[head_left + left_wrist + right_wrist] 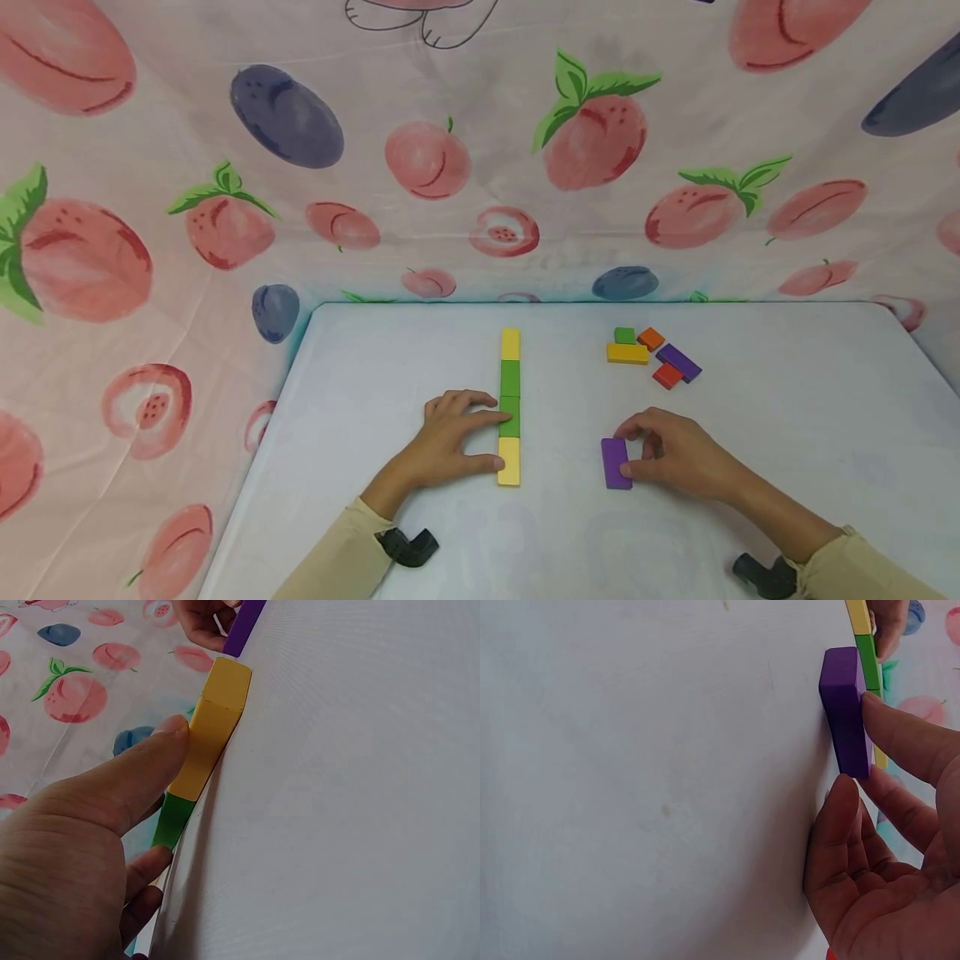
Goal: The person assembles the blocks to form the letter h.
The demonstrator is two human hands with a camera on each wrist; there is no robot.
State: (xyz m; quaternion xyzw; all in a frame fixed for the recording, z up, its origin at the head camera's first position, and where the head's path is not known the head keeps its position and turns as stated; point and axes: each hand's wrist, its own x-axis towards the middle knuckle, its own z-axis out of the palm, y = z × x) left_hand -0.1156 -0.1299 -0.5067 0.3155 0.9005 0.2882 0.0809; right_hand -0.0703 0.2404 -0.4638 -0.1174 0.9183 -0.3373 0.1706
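A straight row of blocks runs away from me near the table's middle: a near yellow block [509,477], two green blocks [510,377] and a far yellow block [511,343]. My left hand [450,442] touches this row from the left. Its thumb [169,742] lies against the side of the near yellow block, and the index finger reaches onto the nearer green one. To the right, apart from the row, my right hand [682,454] pinches a purple block [614,464] between thumb and fingers. In the right wrist view, the thumb presses on the purple block's side.
Farther back on the right lies a loose group: a small green block [625,335], a yellow block [627,354], an orange block [651,338], another purple block [681,363] and a red block [667,376]. Fruit-printed cloth [450,83] hangs behind the white table [555,550].
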